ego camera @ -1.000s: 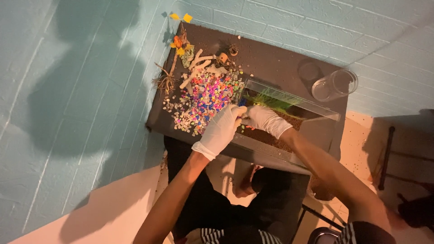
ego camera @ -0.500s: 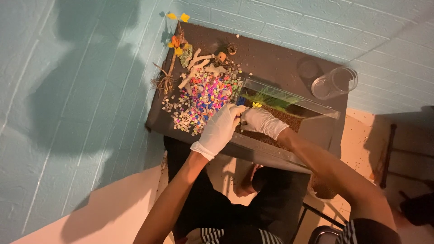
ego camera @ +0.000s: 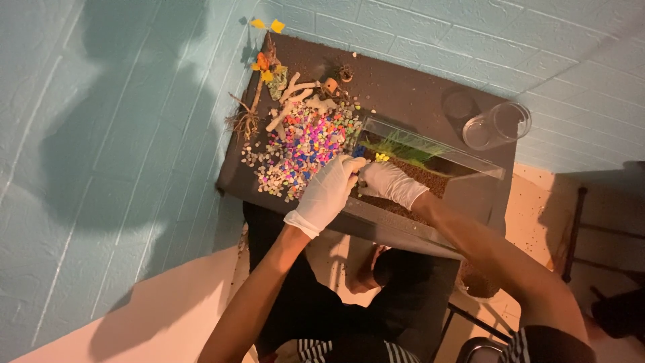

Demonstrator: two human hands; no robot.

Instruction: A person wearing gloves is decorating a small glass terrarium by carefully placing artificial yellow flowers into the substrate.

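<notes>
A long clear tank (ego camera: pixel 437 152) lies on a dark table (ego camera: pixel 410 91), with brown soil (ego camera: pixel 430 176) and green grass-like plants (ego camera: pixel 406 144) inside. My right hand (ego camera: pixel 390 182), in a white glove, is inside the tank's left end, fingers curled low over the soil. My left hand (ego camera: pixel 327 191), also gloved, rests at the tank's left rim, fingertips meeting the right hand. A heap of coloured pebbles (ego camera: pixel 306 144) lies just left of the tank; a few pebbles (ego camera: pixel 381 157) sit on the soil. What the fingers pinch is hidden.
White coral-like pieces (ego camera: pixel 293 101), dry roots (ego camera: pixel 247 121), small yellow and orange plants (ego camera: pixel 267 64) and little ornaments (ego camera: pixel 330 85) lie at the table's far left. A clear plastic cup (ego camera: pixel 497 125) lies at the far right. Blue brick wall surrounds the table.
My right hand has drawn slightly back and down in the tank, uncovering a few yellow pebbles on the soil. The left hand has hardly moved.
</notes>
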